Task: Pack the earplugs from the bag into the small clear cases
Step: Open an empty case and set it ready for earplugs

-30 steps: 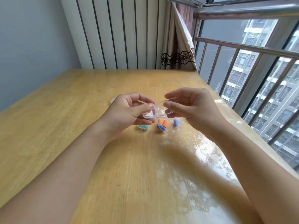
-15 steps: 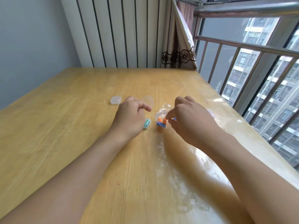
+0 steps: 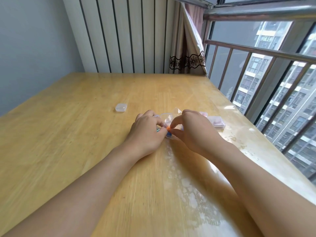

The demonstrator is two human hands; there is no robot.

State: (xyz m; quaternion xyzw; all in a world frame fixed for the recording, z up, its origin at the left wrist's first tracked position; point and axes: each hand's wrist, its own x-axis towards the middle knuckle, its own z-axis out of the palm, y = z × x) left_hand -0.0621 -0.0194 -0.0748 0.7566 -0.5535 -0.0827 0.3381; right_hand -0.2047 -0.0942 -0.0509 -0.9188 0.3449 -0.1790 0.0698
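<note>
Together both hands [image 3: 168,129] pinch an orange earplug [image 3: 168,128] over the bag [image 3: 171,134].

Head view, down over table [image 3: 85,134]

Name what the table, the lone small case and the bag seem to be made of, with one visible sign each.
Table: wood, probably glossy varnished; grain lines and window reflections show.
Case: likely clear hard plastic; see-through with a frosted look and rounded corners.
Bag: likely thin clear plastic film; crinkled, shiny.
</note>
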